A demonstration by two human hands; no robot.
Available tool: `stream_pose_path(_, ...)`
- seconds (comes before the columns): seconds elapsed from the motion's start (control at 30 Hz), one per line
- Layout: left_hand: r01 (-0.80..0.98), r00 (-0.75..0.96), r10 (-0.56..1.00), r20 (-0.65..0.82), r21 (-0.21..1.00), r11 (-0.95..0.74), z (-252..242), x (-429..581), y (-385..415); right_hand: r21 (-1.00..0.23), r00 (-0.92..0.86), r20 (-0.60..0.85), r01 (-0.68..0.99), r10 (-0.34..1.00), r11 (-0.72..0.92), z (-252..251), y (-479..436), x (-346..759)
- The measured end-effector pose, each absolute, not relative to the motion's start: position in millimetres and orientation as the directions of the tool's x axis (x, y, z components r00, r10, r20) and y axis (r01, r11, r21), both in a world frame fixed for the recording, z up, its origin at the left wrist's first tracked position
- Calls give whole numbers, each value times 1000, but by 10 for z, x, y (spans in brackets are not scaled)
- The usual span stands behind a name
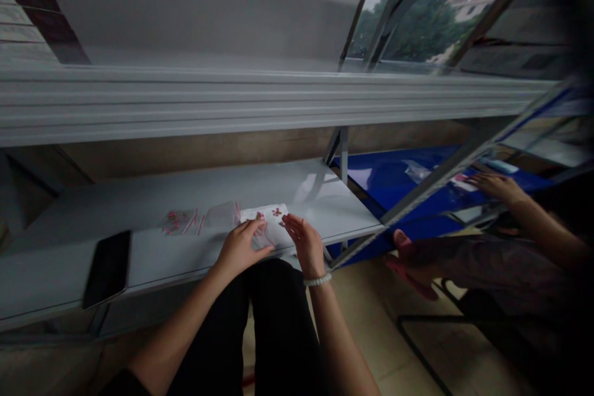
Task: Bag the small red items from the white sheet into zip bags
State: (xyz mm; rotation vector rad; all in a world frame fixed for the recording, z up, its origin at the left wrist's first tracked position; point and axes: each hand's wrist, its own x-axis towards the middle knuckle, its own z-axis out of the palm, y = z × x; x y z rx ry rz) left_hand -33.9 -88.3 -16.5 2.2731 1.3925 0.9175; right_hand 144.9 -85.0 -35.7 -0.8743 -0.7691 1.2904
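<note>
A small plastic bag [264,226] lies on the grey shelf [153,263] at twelve o'clock, held flat by the pressing left hand [240,249], the right hand [304,246] slightly spread at its edge.

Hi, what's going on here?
A seated person has both hands on a small white packet with red bits in it, on a grey metal shelf. The left hand and right hand both touch it. Beside it lie a clear plastic bag and more red bits in clear plastic, with a black phone further left. To the right, another person's hand reaches over a blue surface.
</note>
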Motion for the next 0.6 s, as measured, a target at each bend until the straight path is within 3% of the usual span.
stream_pose_path(0.3, 840, 408, 904, 124, 338, -426, -280, -51, -397, -873, 88, 97, -470, 991, 127, -1065, -290, 1219)
stream_pose_path(0.6, 894, 415, 910, -25, 195, -403, -276, 74, -282, -940, 105, 98, -318, 990, 127, -1180, -241, 1223)
